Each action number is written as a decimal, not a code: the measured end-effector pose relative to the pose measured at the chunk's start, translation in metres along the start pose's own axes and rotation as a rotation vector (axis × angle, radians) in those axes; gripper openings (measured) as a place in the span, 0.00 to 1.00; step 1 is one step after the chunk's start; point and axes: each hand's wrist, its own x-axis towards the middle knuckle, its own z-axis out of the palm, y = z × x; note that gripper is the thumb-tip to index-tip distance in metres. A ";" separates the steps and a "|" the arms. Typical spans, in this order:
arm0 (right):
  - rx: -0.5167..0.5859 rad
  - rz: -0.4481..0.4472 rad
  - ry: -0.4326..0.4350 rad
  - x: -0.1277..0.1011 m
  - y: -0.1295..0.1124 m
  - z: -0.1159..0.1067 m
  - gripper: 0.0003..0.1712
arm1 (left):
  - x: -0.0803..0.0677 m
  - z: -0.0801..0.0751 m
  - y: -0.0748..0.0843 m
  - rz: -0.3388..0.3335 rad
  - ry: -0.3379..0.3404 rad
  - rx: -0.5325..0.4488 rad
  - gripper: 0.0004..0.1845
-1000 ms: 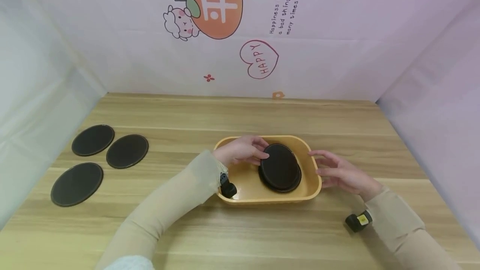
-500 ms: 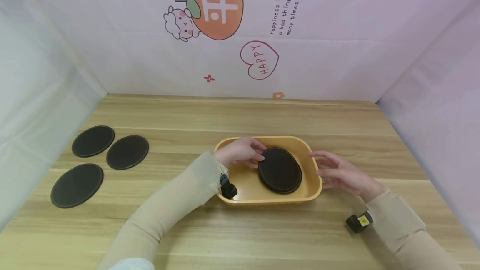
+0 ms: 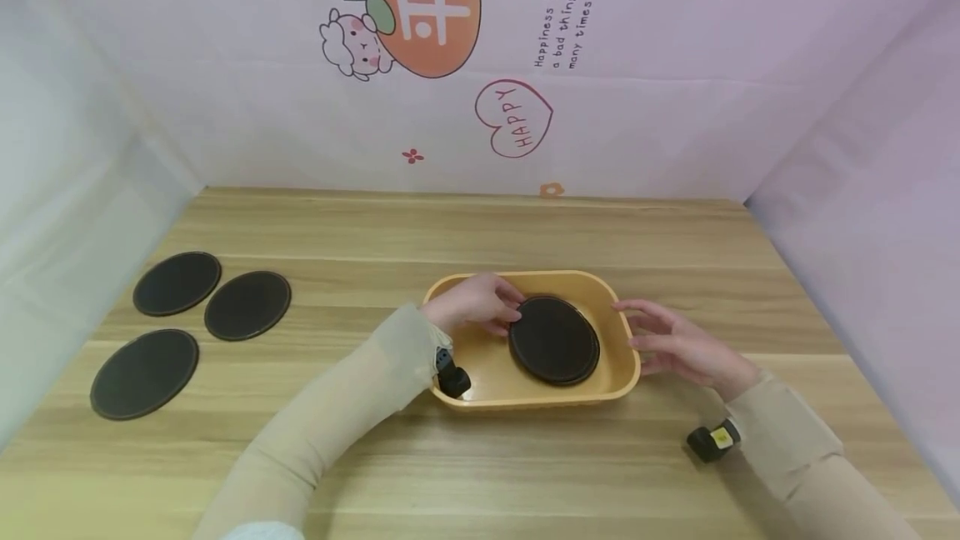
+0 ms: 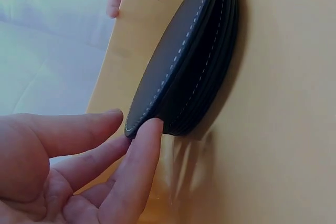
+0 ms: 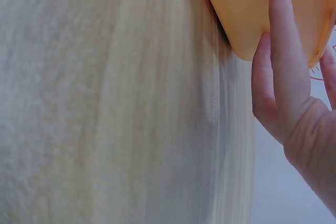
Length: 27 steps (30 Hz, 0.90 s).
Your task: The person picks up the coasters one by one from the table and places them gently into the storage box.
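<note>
Inside the orange plastic basket (image 3: 480, 402), several round black coasters lie in a stack. My left hand (image 3: 476, 304) reaches over the basket's left side and pinches the edge of the top coaster (image 3: 551, 338). In the left wrist view, this stitched coaster (image 4: 173, 56) tilts a little, with a dark gap between it and the coasters (image 4: 226, 51) beneath. My right hand (image 3: 686, 347) rests at the basket's right end, its fairly straight fingers touching the outer wall and rim. The right wrist view shows these fingers (image 5: 286, 45) against the basket wall (image 5: 241, 9).
Three more black coasters lie flat on the wooden table (image 3: 450, 482) to the left: a rear one (image 3: 177, 283), a middle one (image 3: 247, 305) and a front one (image 3: 145, 373). A white printed sheet (image 3: 637, 123) rises behind the table, with white sheets at both sides.
The top coaster has come down onto the stack with my left hand and shifted slightly left. My right hand stays at the basket's end.
</note>
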 end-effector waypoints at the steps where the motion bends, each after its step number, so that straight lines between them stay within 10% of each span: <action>1: -0.001 -0.004 -0.001 0.000 0.000 0.000 0.26 | 0.000 0.000 0.000 -0.002 -0.001 0.008 0.19; 27: 0.012 -0.005 0.016 -0.001 0.005 -0.002 0.26 | 0.001 0.000 -0.001 0.003 -0.048 -0.007 0.17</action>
